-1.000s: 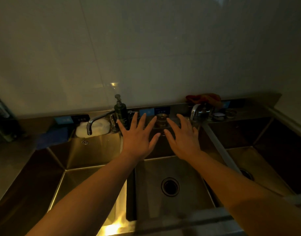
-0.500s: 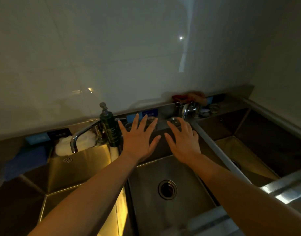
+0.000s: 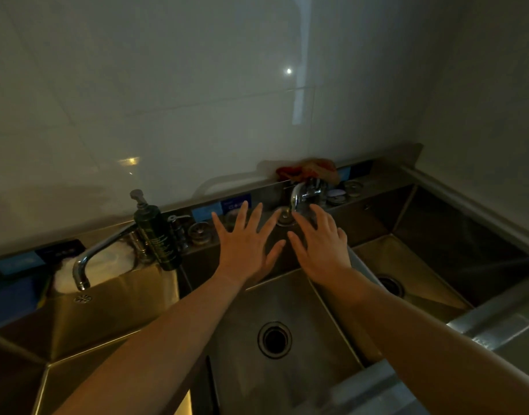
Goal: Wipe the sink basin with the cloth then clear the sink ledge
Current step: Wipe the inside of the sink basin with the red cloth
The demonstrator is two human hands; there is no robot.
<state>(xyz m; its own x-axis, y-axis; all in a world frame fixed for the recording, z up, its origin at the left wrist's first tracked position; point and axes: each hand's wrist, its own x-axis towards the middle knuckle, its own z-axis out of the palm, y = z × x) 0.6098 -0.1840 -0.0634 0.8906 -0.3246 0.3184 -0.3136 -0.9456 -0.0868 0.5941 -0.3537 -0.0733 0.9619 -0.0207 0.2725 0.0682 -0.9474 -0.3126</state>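
A steel sink with three basins fills the lower view; the middle basin (image 3: 302,301) has a round drain (image 3: 274,339). My left hand (image 3: 245,244) and my right hand (image 3: 321,244) hover side by side over its far wall, fingers spread, holding nothing. A red-orange cloth (image 3: 306,170) lies bunched on the back ledge (image 3: 377,182) behind the right tap (image 3: 305,193). A dark soap pump bottle (image 3: 157,235) stands on the ledge left of my left hand. Small round strainers or plugs (image 3: 198,232) sit along the ledge.
A long-spout tap (image 3: 98,259) reaches over the left basin, with a white cloth or sponge (image 3: 107,265) behind it. A blue cloth (image 3: 8,298) lies at the far left. The right basin (image 3: 406,274) has its own drain. A white tiled wall rises behind.
The view has swung to the right and down, so the sink sits lower and more to the left. Both hands stay spread and empty over the middle basin's far wall.
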